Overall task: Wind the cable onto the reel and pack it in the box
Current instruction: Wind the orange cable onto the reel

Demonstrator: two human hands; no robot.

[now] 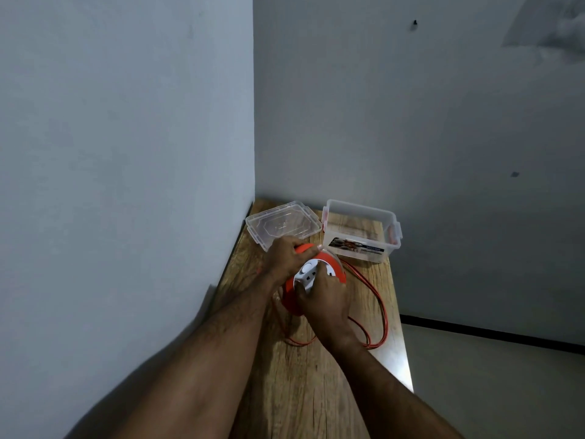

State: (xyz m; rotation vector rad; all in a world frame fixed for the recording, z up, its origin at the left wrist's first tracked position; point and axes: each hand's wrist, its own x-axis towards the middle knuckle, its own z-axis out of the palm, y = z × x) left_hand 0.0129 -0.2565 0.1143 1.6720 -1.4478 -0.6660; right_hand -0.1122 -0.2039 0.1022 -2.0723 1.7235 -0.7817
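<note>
Mostly orange reel (329, 264), white socket face (306, 274).

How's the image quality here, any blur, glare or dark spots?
Head view: dim, bluish light; the walls bow from the wide-angle lens; the arms cast a dark shadow on the left wall; soft focus blurs the box label; faint glare on the lid; reel stays readable.

A narrow wooden desk (311, 381) with a pale grain stands pushed into the corner of a room, its left edge and far end against two grey walls (126, 122). A small dark mark (415, 23) sits high on the right-hand wall, and another (515, 174) lower down. A black skirting strip (490, 332) runs along the light floor (506, 391).
</note>
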